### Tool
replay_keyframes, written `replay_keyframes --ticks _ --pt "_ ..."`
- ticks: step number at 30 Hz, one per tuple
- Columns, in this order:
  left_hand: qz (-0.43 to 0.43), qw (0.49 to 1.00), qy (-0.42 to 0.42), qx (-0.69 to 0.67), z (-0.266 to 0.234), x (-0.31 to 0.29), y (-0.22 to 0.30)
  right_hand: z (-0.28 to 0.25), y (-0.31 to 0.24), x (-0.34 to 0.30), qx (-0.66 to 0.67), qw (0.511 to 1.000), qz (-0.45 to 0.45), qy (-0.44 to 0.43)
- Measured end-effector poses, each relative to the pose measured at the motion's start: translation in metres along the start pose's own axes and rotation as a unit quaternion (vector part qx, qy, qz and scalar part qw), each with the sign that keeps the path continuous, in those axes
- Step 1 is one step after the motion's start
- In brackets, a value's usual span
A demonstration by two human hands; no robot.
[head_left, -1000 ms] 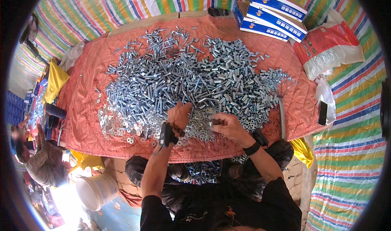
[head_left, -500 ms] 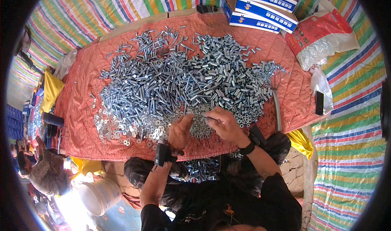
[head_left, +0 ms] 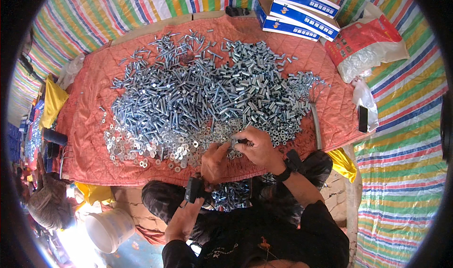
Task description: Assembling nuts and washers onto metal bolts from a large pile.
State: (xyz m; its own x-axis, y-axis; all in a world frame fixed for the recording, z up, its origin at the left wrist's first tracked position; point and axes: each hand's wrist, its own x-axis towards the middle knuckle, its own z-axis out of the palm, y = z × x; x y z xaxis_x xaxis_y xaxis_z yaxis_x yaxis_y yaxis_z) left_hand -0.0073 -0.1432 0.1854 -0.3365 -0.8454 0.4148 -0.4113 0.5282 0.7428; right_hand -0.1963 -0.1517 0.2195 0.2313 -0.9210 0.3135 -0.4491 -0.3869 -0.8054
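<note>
My left hand (head_left: pixel 215 163) and my right hand (head_left: pixel 260 149) meet over the near edge of the pile. Fingers of both are pinched close together around something small and dark, too hidden to make out. Beneath them lie small spring washers (head_left: pixel 218 128). Flat washers (head_left: pixel 179 151) spread to the left, and nuts (head_left: pixel 286 135) sit just right of my right hand. Beyond are heaped metal bolts (head_left: pixel 163 95) on the left and short metal sleeves (head_left: pixel 257 81) on the right. A second heap of metal parts (head_left: pixel 231 195) shows below the table edge, between my legs.
The pile lies on a red quilted cloth (head_left: pixel 89 140). A curved metal rod (head_left: pixel 316 128) rests at right, near a phone (head_left: pixel 363 119). Blue-white boxes (head_left: pixel 302 20) and a red-white bag (head_left: pixel 365 46) stand at far right. Lower left are a white bucket (head_left: pixel 109 230) and another person (head_left: pixel 49 202).
My left hand has moved right and in to meet my right hand, and its fingers now touch the small thing there. The whole view has shifted slightly.
</note>
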Motion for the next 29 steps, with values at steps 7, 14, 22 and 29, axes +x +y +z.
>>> replay_keyframes --ticks 7,14,22,29 --pt "-0.069 0.994 0.013 -0.090 0.006 -0.004 0.008 0.027 0.000 -0.015 0.002 0.997 0.067 0.033" --pt "-0.214 0.969 0.025 -0.123 0.002 -0.018 -0.016 0.024 0.011 0.016 -0.009 0.994 0.087 -0.061" --pt "-0.322 0.813 0.209 -0.437 -0.002 -0.026 -0.044 0.050 0.065 0.043 -0.253 0.967 0.013 -0.024" --pt "-0.339 0.788 0.194 -0.476 -0.015 -0.024 -0.044 0.054 0.068 0.051 -0.366 0.925 -0.022 -0.104"
